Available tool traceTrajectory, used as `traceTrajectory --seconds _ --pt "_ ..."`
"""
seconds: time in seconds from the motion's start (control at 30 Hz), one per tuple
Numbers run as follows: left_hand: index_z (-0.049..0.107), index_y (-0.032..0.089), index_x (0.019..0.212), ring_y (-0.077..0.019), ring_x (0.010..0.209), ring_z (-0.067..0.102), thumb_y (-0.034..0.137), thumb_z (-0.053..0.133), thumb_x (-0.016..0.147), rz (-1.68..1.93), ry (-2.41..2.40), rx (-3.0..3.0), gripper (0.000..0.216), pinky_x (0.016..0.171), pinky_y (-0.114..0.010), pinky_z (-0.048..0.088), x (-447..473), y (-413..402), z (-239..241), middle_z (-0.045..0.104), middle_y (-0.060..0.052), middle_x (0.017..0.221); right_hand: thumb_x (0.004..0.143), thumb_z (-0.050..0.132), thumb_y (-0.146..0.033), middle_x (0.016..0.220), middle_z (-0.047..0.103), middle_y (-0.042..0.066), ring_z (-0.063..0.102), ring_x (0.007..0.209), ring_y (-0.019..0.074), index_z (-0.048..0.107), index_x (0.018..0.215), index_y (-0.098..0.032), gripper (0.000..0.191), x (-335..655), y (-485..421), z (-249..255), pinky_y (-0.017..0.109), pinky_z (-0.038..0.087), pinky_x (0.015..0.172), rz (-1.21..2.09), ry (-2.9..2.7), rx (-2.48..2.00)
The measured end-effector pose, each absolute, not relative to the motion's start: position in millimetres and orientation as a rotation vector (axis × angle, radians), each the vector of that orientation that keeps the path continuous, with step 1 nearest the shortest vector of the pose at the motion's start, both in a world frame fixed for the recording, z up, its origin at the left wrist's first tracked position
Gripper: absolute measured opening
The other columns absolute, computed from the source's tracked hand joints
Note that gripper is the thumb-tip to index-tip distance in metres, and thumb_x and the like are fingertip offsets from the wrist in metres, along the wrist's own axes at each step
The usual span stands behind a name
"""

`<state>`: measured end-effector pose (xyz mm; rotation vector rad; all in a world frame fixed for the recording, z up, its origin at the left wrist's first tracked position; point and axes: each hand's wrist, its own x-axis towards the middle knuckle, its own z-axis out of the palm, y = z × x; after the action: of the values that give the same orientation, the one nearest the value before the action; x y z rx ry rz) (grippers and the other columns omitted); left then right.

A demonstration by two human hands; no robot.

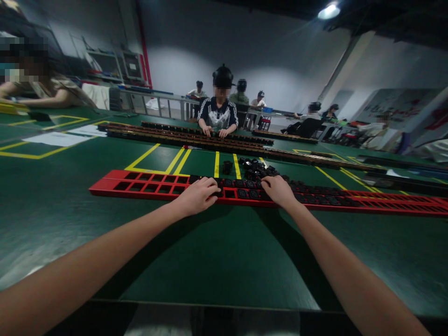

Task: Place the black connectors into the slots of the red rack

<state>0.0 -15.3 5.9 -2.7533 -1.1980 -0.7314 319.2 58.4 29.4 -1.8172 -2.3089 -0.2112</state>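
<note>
A long red strip frame (140,182) with rows of rectangular openings lies across the green table (217,261). Black socket modules fill some openings in its middle and right part; the left openings are bare. My left hand (198,195) rests on the frame's middle, fingers curled down over a black module. My right hand (278,189) lies on the frame just to the right, fingers bent onto the filled openings. A heap of loose black modules (257,169) sits right behind my right hand, with a single one (227,166) to its left.
Yellow lines (175,161) mark the table. Long dark strips (196,135) lie farther back, where a person (219,112) opposite works on them. A white sheet (58,138) lies at left. Other people sit at left and far right. The table's near edge runs below my arms.
</note>
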Motion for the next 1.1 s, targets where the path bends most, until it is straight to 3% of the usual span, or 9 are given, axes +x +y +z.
traceTrajectory --seconds 0.33,0.53,0.6,0.67,0.77,0.87,1.0,1.1 --pt "0.073 0.017 0.107 -0.0256 0.096 0.059 0.027 0.052 0.096 -0.430 -1.133 -2.635 0.026 0.086 -0.041 0.045 9 -20 23 0.066 -0.010 0.099 0.100 0.042 -0.032 0.112 0.070 0.014 0.061 0.111 0.0261 0.072 0.119 -0.018 0.038 313 52 35 0.035 0.046 0.095 -0.214 -2.297 -1.840" --pt "0.072 0.019 0.070 -0.0214 0.076 0.061 0.037 0.047 0.098 -0.403 -1.268 -2.701 0.042 0.081 -0.039 0.047 19 6 42 0.064 -0.007 0.075 0.099 0.042 -0.031 0.108 0.071 0.015 0.062 0.106 0.0270 0.073 0.116 -0.018 0.037 315 50 35 0.036 0.046 0.092 -0.204 -2.291 -1.819" --pt "0.073 0.019 0.077 -0.0219 0.082 0.062 0.038 0.047 0.098 -0.452 -1.401 -2.673 0.039 0.084 -0.037 0.048 26 31 47 0.065 -0.006 0.080 0.100 0.042 -0.032 0.107 0.071 0.014 0.062 0.106 0.0264 0.073 0.116 -0.019 0.038 316 50 34 0.035 0.046 0.092 -0.203 -2.292 -1.794" --pt "0.071 0.019 0.107 -0.0244 0.102 0.060 0.034 0.047 0.098 -0.527 -1.467 -2.613 0.031 0.094 -0.037 0.046 36 59 48 0.066 -0.009 0.104 0.100 0.041 -0.032 0.107 0.071 0.013 0.061 0.108 0.0261 0.073 0.114 -0.019 0.038 317 50 32 0.034 0.046 0.092 -0.195 -2.297 -1.776" --pt "0.051 0.014 0.139 -0.0332 0.124 0.048 0.037 0.052 0.094 -0.590 -1.617 -2.517 0.050 0.101 -0.047 0.042 53 99 43 0.051 -0.019 0.135 0.101 0.041 -0.033 0.107 0.071 0.013 0.059 0.111 0.0272 0.072 0.114 -0.019 0.037 317 49 32 0.035 0.045 0.095 -0.188 -2.303 -1.772" --pt "0.057 0.014 0.132 -0.0345 0.121 0.051 0.038 0.060 0.089 -0.513 -1.703 -2.560 0.049 0.100 -0.048 0.043 67 125 31 0.052 -0.019 0.131 0.101 0.040 -0.033 0.108 0.069 0.015 0.058 0.113 0.0290 0.071 0.115 -0.019 0.037 315 47 32 0.039 0.044 0.095 -0.202 -2.307 -1.773" --pt "0.067 0.015 0.106 -0.0243 0.097 0.062 0.018 0.069 0.077 -0.447 -1.695 -2.656 0.030 0.092 -0.035 0.049 72 134 23 0.058 -0.011 0.111 0.102 0.037 -0.033 0.110 0.068 0.016 0.057 0.113 0.0288 0.070 0.115 -0.018 0.038 314 45 33 0.040 0.043 0.097 -0.189 -2.322 -1.787" --pt "0.064 0.016 0.100 -0.0233 0.096 0.062 0.012 0.066 0.077 -0.547 -1.647 -2.649 0.024 0.089 -0.034 0.050 66 126 28 0.057 -0.009 0.109 0.102 0.035 -0.033 0.108 0.068 0.016 0.056 0.113 0.0290 0.070 0.113 -0.017 0.040 315 45 33 0.040 0.043 0.097 -0.197 -2.341 -1.781"
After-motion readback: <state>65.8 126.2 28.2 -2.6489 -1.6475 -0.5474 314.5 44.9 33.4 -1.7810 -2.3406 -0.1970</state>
